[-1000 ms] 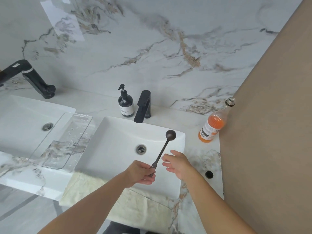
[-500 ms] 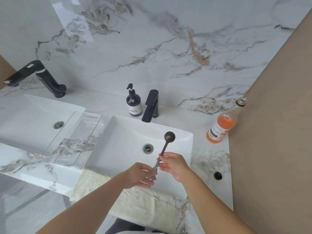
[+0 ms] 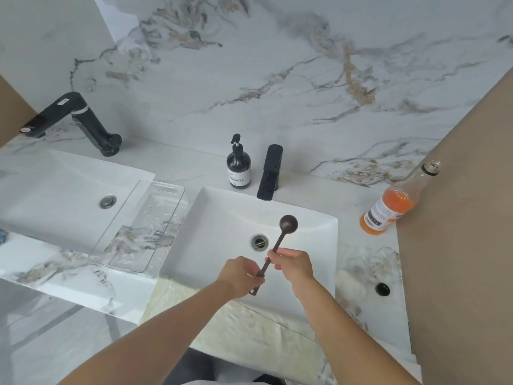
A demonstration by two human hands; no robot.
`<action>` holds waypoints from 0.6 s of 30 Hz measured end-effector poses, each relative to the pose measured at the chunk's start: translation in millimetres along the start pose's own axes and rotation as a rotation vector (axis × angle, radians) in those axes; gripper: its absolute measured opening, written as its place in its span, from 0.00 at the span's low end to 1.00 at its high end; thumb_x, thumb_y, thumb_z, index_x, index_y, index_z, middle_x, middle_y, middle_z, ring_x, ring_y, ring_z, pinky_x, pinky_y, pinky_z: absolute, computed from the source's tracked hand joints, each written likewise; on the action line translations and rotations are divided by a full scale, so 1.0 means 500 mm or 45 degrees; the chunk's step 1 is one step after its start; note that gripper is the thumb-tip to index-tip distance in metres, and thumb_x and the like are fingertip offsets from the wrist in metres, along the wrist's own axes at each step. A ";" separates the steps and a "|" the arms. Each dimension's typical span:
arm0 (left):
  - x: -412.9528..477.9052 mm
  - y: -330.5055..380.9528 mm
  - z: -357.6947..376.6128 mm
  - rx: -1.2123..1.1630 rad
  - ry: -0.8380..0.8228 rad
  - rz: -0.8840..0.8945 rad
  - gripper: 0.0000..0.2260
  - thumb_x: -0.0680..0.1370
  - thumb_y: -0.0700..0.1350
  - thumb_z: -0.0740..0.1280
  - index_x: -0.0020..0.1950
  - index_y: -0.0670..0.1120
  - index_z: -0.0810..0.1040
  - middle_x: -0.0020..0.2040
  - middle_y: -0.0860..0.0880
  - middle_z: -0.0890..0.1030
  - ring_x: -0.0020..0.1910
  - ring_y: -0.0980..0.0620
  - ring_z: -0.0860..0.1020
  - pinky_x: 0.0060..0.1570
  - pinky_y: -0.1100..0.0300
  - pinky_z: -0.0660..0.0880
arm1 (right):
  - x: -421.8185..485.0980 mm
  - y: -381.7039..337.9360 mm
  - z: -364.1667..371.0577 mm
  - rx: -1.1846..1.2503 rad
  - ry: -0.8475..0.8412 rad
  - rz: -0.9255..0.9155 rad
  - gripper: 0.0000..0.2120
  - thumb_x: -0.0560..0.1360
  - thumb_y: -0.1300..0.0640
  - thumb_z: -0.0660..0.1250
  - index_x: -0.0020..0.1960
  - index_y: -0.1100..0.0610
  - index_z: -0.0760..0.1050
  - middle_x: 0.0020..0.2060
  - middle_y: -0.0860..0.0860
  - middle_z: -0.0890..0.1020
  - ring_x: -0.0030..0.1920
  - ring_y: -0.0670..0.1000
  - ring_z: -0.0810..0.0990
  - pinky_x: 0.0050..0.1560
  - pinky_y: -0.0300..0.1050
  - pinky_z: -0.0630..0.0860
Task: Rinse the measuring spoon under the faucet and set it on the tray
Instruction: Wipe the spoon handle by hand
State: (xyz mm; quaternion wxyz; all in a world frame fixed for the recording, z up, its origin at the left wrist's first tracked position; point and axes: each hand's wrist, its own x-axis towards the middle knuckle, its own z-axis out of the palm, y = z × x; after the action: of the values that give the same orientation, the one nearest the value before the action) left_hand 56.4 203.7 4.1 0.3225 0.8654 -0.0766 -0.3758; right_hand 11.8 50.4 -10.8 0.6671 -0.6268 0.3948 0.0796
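Both hands hold the measuring spoon (image 3: 277, 244) over the front half of the right-hand sink (image 3: 330, 226): the left hand (image 3: 241, 275) is pinched shut on the lower end of the handle, and the right hand (image 3: 291, 263) is closed on the shaft a little higher, fingers curled round it. The spoon points up and away from the person, its round bowl above the basin floor just right of the drain (image 3: 260, 241) and well short of the faucet (image 3: 269, 173) at the back rim; no water can be seen running. Rinsing, I judge, has not begun, and the tray (image 3: 166, 187), lying between the two sinks on the left, sits bare of the spoon. Risks from here: a thin handle passed between two hands can slip once wet and drop into the basin; a hard stream into the deep round bowl would likely splash out onto the counter; and reaching back for the faucet could knock the soap bottle (image 3: 238, 169) standing just beside it. The spoon looks dark, matte and slim, with a near-spherical bowl and a hole at the handle's end. The sink is smooth glossy white with rounded corners, the faucet flat, black and angular, the tray clear with a rippled texture.
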 end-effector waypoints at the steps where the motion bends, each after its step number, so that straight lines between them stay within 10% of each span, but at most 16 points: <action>1: 0.002 -0.003 -0.010 0.025 -0.014 0.013 0.03 0.72 0.49 0.73 0.39 0.54 0.82 0.34 0.57 0.83 0.32 0.59 0.80 0.32 0.68 0.72 | -0.001 -0.002 0.010 -0.012 0.013 -0.010 0.06 0.69 0.55 0.77 0.46 0.55 0.86 0.37 0.50 0.89 0.51 0.58 0.86 0.59 0.51 0.79; 10: 0.013 -0.063 -0.212 0.163 -0.039 0.268 0.07 0.73 0.47 0.70 0.45 0.45 0.83 0.45 0.44 0.87 0.44 0.46 0.84 0.45 0.56 0.82 | -0.016 -0.067 0.193 0.182 0.180 0.060 0.04 0.73 0.59 0.71 0.43 0.60 0.82 0.37 0.54 0.88 0.37 0.53 0.85 0.38 0.45 0.79; 18: 0.004 -0.257 -0.464 -0.688 -0.128 -0.081 0.04 0.74 0.35 0.72 0.44 0.44 0.80 0.36 0.45 0.83 0.30 0.51 0.82 0.32 0.59 0.81 | -0.007 -0.181 0.500 0.273 -0.180 0.055 0.07 0.76 0.68 0.69 0.54 0.67 0.79 0.39 0.61 0.83 0.39 0.61 0.85 0.43 0.52 0.84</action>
State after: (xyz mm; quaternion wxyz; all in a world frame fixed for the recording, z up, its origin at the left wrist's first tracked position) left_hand 206.4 419.3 42.1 0.5253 0.7304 0.0378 -0.4350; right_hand 170.6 258.1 37.1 0.7547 -0.5358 0.3664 0.0953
